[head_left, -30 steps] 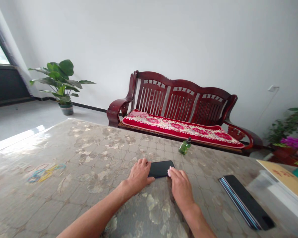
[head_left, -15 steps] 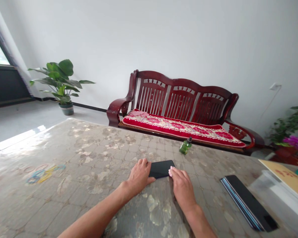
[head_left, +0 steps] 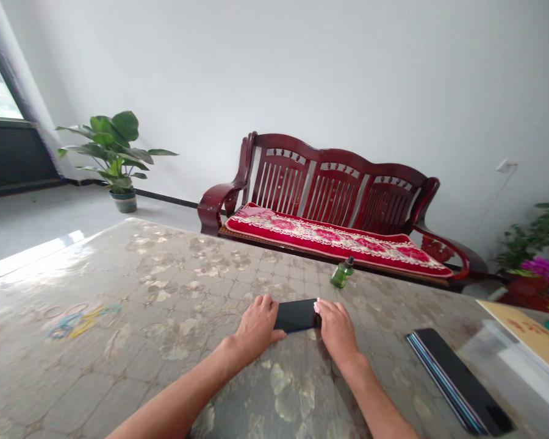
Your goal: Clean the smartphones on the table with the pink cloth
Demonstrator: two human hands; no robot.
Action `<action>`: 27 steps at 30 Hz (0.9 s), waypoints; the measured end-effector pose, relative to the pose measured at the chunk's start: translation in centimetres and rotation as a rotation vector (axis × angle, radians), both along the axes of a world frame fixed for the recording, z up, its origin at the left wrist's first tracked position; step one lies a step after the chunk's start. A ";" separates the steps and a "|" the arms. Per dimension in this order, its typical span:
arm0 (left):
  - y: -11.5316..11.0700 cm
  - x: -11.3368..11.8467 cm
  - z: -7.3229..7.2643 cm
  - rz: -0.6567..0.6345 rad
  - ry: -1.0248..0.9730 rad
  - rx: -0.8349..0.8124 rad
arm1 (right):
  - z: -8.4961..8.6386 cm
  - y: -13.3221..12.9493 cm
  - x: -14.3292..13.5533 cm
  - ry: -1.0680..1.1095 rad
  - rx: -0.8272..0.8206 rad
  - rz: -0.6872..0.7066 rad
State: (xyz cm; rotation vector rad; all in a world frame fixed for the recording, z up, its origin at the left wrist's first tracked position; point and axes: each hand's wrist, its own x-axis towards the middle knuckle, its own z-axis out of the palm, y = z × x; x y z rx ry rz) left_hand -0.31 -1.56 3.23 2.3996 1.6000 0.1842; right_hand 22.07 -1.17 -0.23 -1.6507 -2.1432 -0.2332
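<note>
A black smartphone [head_left: 296, 315] lies flat on the patterned tablecloth, screen up. My left hand [head_left: 258, 324] grips its left end, fingers over the far edge and thumb at the near edge. At the phone's right end is my right hand [head_left: 337, 329], closed round a small pink cloth [head_left: 317, 306]. Only a bit of the cloth shows past the fingertips, against the phone's right end. Beyond the phone stands a small green bottle [head_left: 341, 274] with a dark top.
A stack of phones [head_left: 460, 381] lies at the right, beside a clear plastic box [head_left: 503, 347] and a tan paper item [head_left: 526, 332]. Several coloured rubber bands [head_left: 82, 318] lie at the left. Behind the table [head_left: 187, 268] stand a wooden bench [head_left: 333, 183] and a potted plant [head_left: 123, 198].
My right hand has shifted slightly right on the phone, with the pink cloth now at its right end. My left hand keeps its hold. The view has tilted a little.
</note>
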 end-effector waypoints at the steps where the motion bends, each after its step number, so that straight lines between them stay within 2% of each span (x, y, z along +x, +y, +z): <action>1: 0.0 0.0 0.0 0.002 0.005 -0.003 | 0.0 0.4 -0.1 -0.013 -0.006 -0.013; 3: 0.0 0.1 -0.1 0.009 0.010 -0.001 | -0.2 0.7 -1.4 -0.023 -0.004 0.004; 7: 0.1 0.1 -0.5 0.002 0.010 0.029 | -0.6 0.0 -5.5 0.000 0.010 0.148; 9: 0.1 0.1 -0.7 -0.004 0.009 0.039 | -0.6 -0.3 -6.4 0.016 0.002 0.197; 12: 0.1 0.0 -0.8 0.004 -0.001 0.036 | -0.3 0.2 -5.3 0.034 -0.004 0.181; 15: 0.2 0.0 -0.8 0.008 -0.005 0.023 | -0.2 1.4 -2.8 0.034 0.007 0.057; 17: 0.3 0.1 -0.9 0.010 -0.009 0.015 | -0.2 2.0 -2.2 0.031 0.012 -0.016; 20: 0.4 0.0 -0.9 0.013 -0.021 0.006 | -0.4 1.7 -3.8 0.029 0.012 -0.001; 24: 0.5 0.0 -1.0 0.006 -0.018 0.015 | -0.4 -0.1 -7.7 0.000 -0.003 0.164; 27: 0.5 -0.1 -1.0 -0.002 -0.014 0.027 | -0.1 -0.6 -7.8 -0.001 -0.015 0.208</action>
